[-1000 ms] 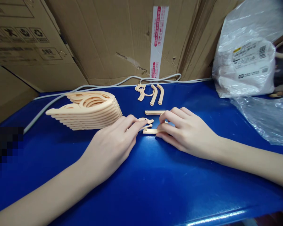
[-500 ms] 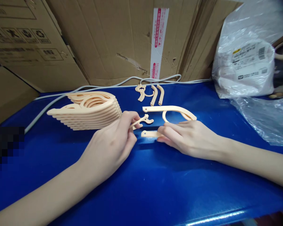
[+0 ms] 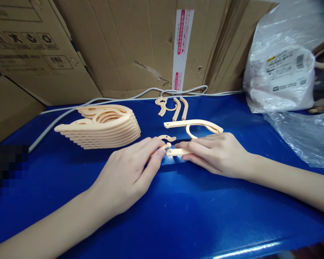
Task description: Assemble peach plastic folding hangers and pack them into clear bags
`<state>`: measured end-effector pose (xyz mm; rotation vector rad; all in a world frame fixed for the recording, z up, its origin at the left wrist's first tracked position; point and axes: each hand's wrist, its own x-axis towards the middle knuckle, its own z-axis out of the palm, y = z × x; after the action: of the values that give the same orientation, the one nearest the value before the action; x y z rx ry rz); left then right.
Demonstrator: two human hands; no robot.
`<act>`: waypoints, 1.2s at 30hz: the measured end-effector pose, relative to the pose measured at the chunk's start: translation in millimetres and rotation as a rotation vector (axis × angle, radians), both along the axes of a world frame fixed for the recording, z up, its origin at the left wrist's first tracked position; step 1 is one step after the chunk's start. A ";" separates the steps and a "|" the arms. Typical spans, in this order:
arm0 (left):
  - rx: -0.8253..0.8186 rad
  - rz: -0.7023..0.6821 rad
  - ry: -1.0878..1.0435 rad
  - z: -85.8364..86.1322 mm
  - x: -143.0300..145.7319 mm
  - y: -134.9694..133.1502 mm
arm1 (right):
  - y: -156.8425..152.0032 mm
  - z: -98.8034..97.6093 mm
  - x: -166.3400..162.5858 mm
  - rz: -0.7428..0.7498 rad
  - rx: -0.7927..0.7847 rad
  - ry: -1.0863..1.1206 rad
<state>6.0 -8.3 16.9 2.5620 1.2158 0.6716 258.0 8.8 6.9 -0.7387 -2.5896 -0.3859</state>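
A glossy blue counter (image 3: 162, 216) fills the view, light streaking its near edge. Brown cardboard boxes (image 3: 140, 46), creased and scuffed, wall in its far edge, where a smooth white cable (image 3: 151, 89) loops. A crinkled clear plastic bag (image 3: 280, 75) slumps over the far right corner. Toward the far left corner sits a ridged, layered stack of cream plastic hanger parts (image 3: 105, 133). Near the far edge's middle lie 2 curved strips (image 3: 176, 109) and a ring-like piece (image 3: 162, 104); a long bowed arm (image 3: 189, 123) rests nearer. At mid-counter, the left hand (image 3: 132, 172) pinches a slim small piece (image 3: 166, 146) between its fingers; the right hand (image 3: 217, 154) has its fingers wrapped on a flat hanger arm (image 3: 175, 152) with a round hole. Whether their ends touch, I cannot tell.
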 end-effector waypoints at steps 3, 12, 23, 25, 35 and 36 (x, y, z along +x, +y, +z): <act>-0.050 -0.042 -0.028 0.2 -0.3 -1.4 | 1.6 -0.2 -0.6 0.010 0.063 0.006; -0.289 -0.051 -0.113 5.5 3.2 -3.0 | 2.2 -0.2 1.0 0.030 0.073 0.012; -0.194 -0.094 -0.034 0.9 0.9 1.6 | -0.5 2.8 -1.1 0.028 0.106 0.019; -0.124 -0.119 0.036 -1.7 -0.2 3.3 | -1.1 2.9 -1.1 0.034 0.089 0.027; 0.511 -0.118 0.423 -2.5 -1.6 4.1 | -4.5 2.3 -2.4 0.041 0.014 0.025; 0.552 -0.119 0.445 -1.5 -1.5 3.9 | -4.6 2.1 -2.4 0.038 0.006 0.027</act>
<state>4.5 -4.4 15.4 3.3537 1.0902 0.4702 255.5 4.2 9.1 -0.6865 -2.5726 -0.3693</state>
